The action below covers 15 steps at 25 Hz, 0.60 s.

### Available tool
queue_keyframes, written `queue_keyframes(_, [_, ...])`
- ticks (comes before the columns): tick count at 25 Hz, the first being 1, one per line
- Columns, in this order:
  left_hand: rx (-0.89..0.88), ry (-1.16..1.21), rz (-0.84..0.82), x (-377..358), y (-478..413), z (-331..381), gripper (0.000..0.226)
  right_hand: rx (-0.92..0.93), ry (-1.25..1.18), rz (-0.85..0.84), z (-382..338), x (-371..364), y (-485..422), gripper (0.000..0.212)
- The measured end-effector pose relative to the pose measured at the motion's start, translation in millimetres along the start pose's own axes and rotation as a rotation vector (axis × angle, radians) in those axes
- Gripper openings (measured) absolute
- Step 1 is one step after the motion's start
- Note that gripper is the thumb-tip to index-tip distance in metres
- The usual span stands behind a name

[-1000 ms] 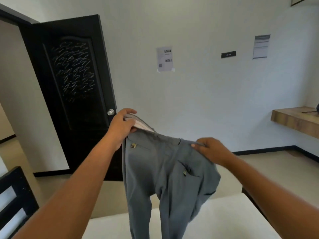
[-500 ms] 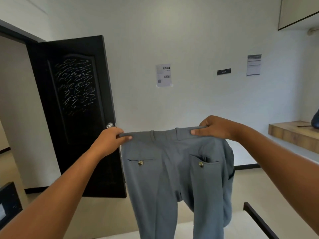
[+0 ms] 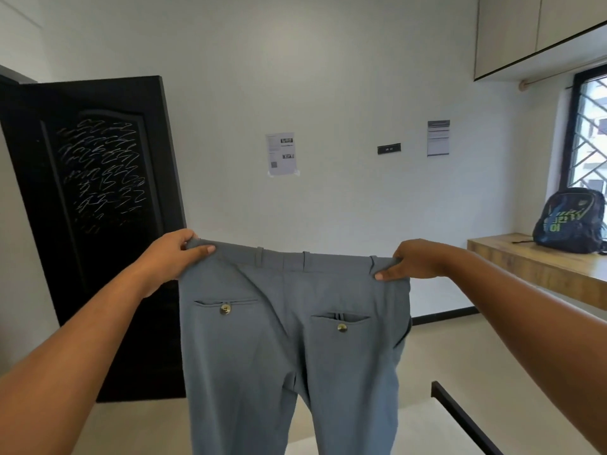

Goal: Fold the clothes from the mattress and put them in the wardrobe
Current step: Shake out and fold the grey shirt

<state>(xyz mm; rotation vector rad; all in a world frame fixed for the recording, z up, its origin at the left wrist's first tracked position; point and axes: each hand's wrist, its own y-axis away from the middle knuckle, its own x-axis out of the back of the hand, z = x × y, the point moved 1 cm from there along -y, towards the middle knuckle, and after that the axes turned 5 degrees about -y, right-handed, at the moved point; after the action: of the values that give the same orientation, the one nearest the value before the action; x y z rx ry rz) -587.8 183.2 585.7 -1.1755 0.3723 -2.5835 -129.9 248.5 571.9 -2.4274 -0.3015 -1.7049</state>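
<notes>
A pair of grey trousers [image 3: 289,349] hangs in the air in front of me, back side toward me, with two buttoned pockets showing. My left hand [image 3: 170,254] pinches the left end of the waistband. My right hand [image 3: 414,259] pinches the right end, so the waistband is stretched flat between them. The legs drop out of view at the bottom edge. A pale strip of the mattress [image 3: 423,431] shows at the lower right, beside the trousers. No wardrobe is in view.
A black door [image 3: 98,224] stands open at the left. A wooden shelf [image 3: 538,267] on the right carries a dark backpack [image 3: 571,221] under a barred window [image 3: 591,133]. A black bed-frame rail [image 3: 466,418] runs along the lower right. Papers hang on the white wall.
My hands have raised the trousers and moved apart, pulling the crumpled waistband straight and flat. The view has tilted up and turned to the right.
</notes>
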Motion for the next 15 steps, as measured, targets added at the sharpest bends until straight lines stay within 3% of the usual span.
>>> queue_keyframes(5, [0.156,0.309,0.050,-7,-1,1,0.032,-0.146,-0.482,0.053,6,3,15,0.050])
queue_keyframes(12, [0.225,0.323,0.111,-31,1,8,0.012,-0.153,-0.726,0.198,-27,-12,13,0.032])
queue_keyframes(15, [0.201,0.330,0.074,-40,8,21,0.017,-0.062,-0.752,0.195,-48,-22,16,0.023])
